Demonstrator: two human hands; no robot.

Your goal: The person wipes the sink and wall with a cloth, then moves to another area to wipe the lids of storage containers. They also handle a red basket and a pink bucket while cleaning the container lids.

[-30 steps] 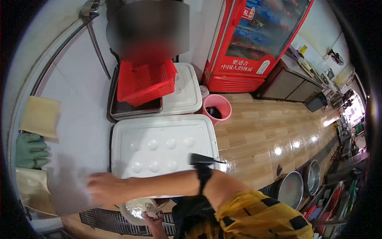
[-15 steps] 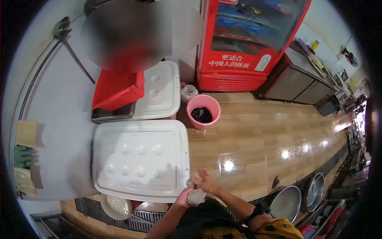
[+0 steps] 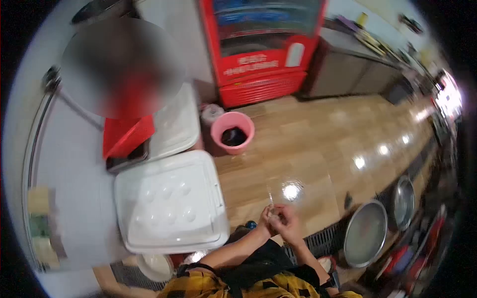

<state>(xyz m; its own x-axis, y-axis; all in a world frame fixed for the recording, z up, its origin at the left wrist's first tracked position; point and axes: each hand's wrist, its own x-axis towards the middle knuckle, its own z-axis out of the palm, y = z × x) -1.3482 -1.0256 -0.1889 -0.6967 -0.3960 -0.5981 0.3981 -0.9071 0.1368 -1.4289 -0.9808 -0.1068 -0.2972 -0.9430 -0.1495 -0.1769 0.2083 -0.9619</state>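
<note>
My left hand (image 3: 265, 224) and my right hand (image 3: 286, 219) meet in front of my body, above the wooden-look floor. Their fingers are closed together around a small pale greyish thing (image 3: 273, 213), blurred and mostly covered by the fingers, so its kind cannot be made out. To the left of my hands is a white plastic lid (image 3: 169, 198) with round bumps, lying flat. Neither hand touches it.
A person (image 3: 124, 64) stands at the far left, by a red basket (image 3: 128, 134) and a second white lid (image 3: 174, 121). A pink bin (image 3: 232, 126), a red drinks fridge (image 3: 263, 64) and metal basins (image 3: 365, 233) surround the floor (image 3: 318, 149).
The view has swung, so the lids and fridge sit farther left. My right hand, its fingers spread before, has closed in against my left. The pale crumpled lump in my left hand is now mostly hidden.
</note>
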